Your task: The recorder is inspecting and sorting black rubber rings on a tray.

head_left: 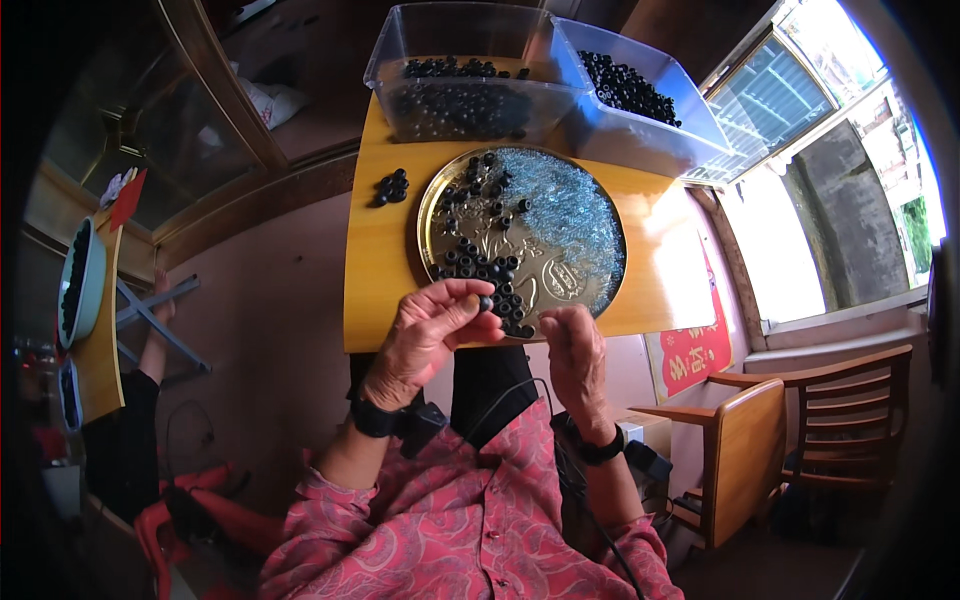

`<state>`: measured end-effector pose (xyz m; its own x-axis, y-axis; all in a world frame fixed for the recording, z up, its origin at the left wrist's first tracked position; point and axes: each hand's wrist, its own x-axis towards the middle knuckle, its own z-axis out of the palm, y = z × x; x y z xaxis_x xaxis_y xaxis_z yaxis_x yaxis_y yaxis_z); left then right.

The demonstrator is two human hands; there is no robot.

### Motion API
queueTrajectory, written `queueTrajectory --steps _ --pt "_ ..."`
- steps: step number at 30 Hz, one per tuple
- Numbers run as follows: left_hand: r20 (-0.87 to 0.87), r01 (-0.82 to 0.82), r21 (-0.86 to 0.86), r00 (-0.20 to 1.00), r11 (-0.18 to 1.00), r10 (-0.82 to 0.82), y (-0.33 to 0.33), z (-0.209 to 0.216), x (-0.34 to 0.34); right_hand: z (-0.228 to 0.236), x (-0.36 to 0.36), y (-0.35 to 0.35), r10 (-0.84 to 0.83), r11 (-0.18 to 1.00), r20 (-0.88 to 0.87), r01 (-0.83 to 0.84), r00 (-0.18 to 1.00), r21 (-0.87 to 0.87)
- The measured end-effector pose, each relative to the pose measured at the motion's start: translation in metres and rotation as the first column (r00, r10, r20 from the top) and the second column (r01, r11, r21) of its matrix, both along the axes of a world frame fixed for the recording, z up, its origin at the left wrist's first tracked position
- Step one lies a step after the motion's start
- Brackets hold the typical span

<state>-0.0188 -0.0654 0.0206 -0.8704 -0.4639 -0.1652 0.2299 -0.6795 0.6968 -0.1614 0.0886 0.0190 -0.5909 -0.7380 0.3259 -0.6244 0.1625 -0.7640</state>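
At near side of tray point(528, 258), black bead point(486, 303) is pinched by left hand point(424, 332); grip of right hand point(578, 352) cannot be determined.

At the right, a slatted wooden chair point(852, 415) stands below an open window point(772, 95). A red printed sheet point(692, 350) shows against the wall, left of the chair. At the far left, a wood-framed glass panel point(170, 140); nearer, a red object point(150, 545), kind unclear.

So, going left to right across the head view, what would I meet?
Light-blue basin, crossed blue-grey legs, the person's left hand, right hand, red poster, slatted wooden chair back.
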Motion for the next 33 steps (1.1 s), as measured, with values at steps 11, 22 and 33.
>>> queueTrajectory --steps 11,22,33 --pt "0.000 -0.012 0.121 1.000 0.993 0.012 0.033 -0.022 0.008 0.011 0.031 0.001 0.146 0.989 0.196 -0.142 0.970 -0.036" --pt "0.080 -0.106 -0.028 0.991 0.994 0.108 0.045 -0.020 0.012 0.011 0.034 0.001 0.230 0.973 -0.006 -0.230 0.973 -0.026" --pt "0.132 -0.109 -0.265 0.980 0.958 0.148 0.048 -0.019 0.019 0.012 0.042 0.002 0.205 0.979 0.005 -0.205 0.979 0.018"
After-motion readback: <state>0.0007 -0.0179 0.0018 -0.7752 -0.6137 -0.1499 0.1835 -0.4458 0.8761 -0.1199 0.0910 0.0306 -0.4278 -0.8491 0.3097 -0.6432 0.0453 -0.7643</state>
